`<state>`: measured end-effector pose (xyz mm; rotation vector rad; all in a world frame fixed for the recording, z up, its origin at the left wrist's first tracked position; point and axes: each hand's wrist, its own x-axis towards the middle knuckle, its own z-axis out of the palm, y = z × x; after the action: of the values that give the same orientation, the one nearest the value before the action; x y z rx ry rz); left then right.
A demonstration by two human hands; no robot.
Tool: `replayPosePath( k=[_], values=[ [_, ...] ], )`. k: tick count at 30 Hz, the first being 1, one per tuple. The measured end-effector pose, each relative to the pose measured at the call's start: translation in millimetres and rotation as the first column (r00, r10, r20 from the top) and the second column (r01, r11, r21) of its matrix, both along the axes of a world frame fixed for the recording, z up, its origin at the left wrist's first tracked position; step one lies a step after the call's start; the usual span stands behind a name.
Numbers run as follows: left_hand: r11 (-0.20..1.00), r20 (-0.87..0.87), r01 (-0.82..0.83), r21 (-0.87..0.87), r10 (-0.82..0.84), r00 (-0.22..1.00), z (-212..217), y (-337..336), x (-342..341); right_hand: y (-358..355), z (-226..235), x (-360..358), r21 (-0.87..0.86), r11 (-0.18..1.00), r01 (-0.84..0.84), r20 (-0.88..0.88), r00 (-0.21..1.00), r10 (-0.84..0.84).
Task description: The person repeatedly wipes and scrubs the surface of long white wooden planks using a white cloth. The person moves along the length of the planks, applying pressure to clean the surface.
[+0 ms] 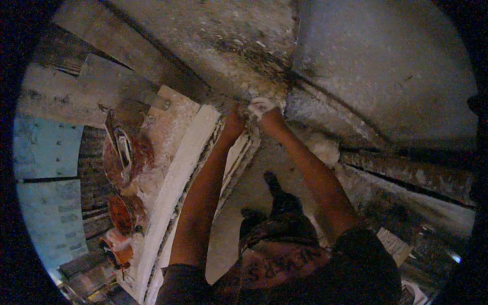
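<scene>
Lettering (306,257) marks the shirt (356,272); the right hand (272,121) grasps a whitish lump (260,105); the left hand's grip (234,123) I cannot tell.

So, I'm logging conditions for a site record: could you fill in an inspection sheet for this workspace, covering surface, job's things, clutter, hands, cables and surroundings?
Surface: long board on the left, whitish and dusty, with a thick pale strip along its side.
Job's things: whitish item at the right hand; its kind is unclear.
Clutter: large reddish-brown vessel and smaller orange-red vessel on the board.
Hands: left hand near the strip's far end; right touching the whitish item; fingers too dim to judge.
Cables: nothing seen.
Surroundings: dim; stained grey surface ahead, light-blue panels far left.
</scene>
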<state>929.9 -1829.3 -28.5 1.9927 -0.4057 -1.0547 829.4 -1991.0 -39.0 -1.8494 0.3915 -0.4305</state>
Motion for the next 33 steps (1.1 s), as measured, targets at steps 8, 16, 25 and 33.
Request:
replayPosePath(
  k=[8, 16, 25, 33],
  values=[
    [0.560, -0.479, -0.711, -0.424, 0.528, 0.701, 27, 66, -35, 84, -7, -61, -0.015, 0.999, -0.034, -0.258, 0.966, 0.029],
    [0.292, -0.508, -0.829, -0.477, 0.679, 0.531, -1, 156, -116, 95, -42, -61, -0.451, 0.655, -0.606, -0.412, 0.792, 0.450],
    [0.031, -0.674, -0.968, -0.250, 0.712, 0.197, -37, 227, -204, 81, -13, -55, -0.664, 0.453, -0.595, -0.410, 0.796, 0.445],
    [-0.035, -0.545, -0.936, -0.350, 0.821, 0.173, -42, 283, -247, 81, -69, -82, -0.562, 0.379, -0.735, -0.684, 0.671, 0.288]
  ],
)
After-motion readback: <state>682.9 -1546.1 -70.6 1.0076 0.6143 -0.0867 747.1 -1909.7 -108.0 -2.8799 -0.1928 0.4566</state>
